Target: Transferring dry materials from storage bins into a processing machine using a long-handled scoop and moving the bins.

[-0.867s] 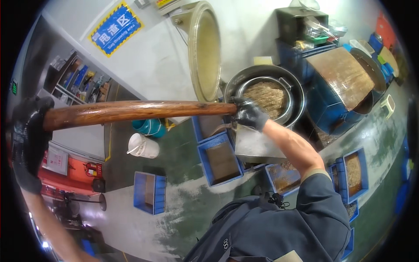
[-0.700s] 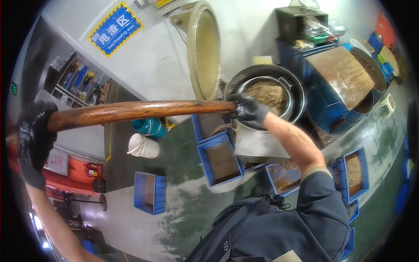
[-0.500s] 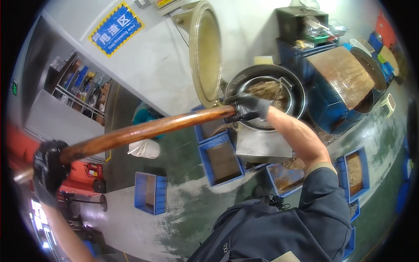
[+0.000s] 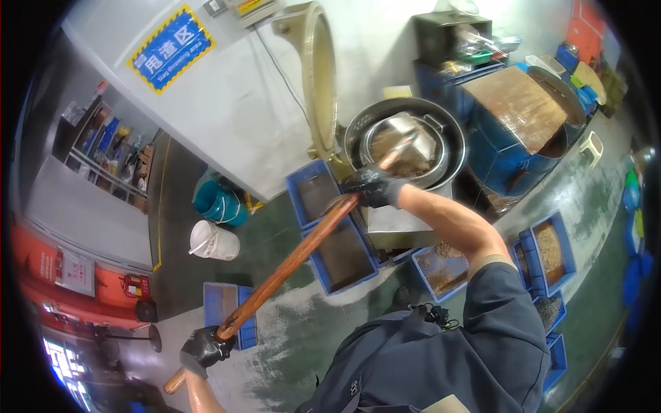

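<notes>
A long wooden-handled shovel (image 4: 292,265) slants across the view from lower left to the round metal drum (image 4: 457,131). My left hand (image 4: 210,346), in a black glove, is closed around the handle near its lower end. Farther up, my right hand (image 4: 375,186), also black-gloved, grips the shaft close to the drum's near rim. The tool's pale, blurred blade (image 4: 416,138) lies over the inner metal basin, where brown matter (image 4: 385,143) shows. Behind the drum's left side stands its raised round lid (image 4: 321,76).
Blue crates (image 4: 342,258) stand left of the drum's base; another crate (image 4: 441,272) with brown residue lies in front. White (image 4: 215,241) and teal (image 4: 220,203) buckets stand at left. A blue barrel (image 4: 506,144) topped by a brown board is right of the drum. More crates (image 4: 551,255) line the right.
The shovel has swung from nearly level to a steep slant. My left hand has moved down and right, and the blade now shows over the drum. Both hands keep their grip.
</notes>
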The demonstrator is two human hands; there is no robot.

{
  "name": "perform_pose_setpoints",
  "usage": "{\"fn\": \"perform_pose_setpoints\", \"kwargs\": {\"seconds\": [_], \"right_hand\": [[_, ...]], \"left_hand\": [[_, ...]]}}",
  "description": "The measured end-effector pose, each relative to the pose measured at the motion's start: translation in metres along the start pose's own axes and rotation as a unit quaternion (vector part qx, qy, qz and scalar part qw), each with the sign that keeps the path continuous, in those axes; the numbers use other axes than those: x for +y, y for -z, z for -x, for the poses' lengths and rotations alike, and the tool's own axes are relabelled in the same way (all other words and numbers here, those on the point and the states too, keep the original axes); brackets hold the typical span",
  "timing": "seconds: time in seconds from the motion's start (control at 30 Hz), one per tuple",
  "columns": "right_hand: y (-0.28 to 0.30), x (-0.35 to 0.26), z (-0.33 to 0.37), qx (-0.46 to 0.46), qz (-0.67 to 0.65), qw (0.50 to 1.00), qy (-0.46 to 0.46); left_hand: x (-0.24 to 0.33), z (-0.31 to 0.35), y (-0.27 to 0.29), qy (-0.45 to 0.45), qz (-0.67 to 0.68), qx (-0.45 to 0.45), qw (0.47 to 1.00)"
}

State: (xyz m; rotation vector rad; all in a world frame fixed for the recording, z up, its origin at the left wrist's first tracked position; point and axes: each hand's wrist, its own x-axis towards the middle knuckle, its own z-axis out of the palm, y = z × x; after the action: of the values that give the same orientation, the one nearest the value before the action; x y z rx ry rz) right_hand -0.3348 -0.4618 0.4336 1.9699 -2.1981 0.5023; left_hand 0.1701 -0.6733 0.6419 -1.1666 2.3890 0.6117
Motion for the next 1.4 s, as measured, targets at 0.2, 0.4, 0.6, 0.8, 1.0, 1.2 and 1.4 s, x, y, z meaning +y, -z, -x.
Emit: {"fn": "perform_pose_setpoints", "kwargs": {"seconds": [0.2,0.4,0.6,0.8,1.0,1.2,1.4], "right_hand": [[-0.022,-0.025,-0.01,-0.112,0.035,0.991,-0.059],[-0.05,-0.034,-0.034,0.045,-0.092,0.995,-0.003],[0.028,-0.077,-0.04,-0.003,-0.078,0.997,-0.019],[-0.052,-0.007,-0.01,-0.055,-0.059,0.997,0.011],[-0.002,-0.036,-0.021,-0.123,-0.084,0.989,0.018],[0.019,-0.026,-0.02,-0.009,-0.108,0.994,0.023],[-0.08,0.114,0.025,-0.094,0.002,0.993,0.07]], "left_hand": [[0.023,0.013,-0.008,0.019,0.043,-0.064,0.997],[-0.009,0.034,0.011,0.042,0.153,-0.047,0.986],[-0.069,0.069,0.067,0.121,0.298,-0.112,0.94],[0.026,0.056,0.016,0.199,0.475,-0.146,0.844],[0.019,0.087,0.026,0.059,0.104,-0.027,0.992],[0.042,0.099,0.043,0.036,0.207,-0.044,0.977],[0.106,0.009,-0.073,-0.016,-0.006,-0.012,1.0]]}}
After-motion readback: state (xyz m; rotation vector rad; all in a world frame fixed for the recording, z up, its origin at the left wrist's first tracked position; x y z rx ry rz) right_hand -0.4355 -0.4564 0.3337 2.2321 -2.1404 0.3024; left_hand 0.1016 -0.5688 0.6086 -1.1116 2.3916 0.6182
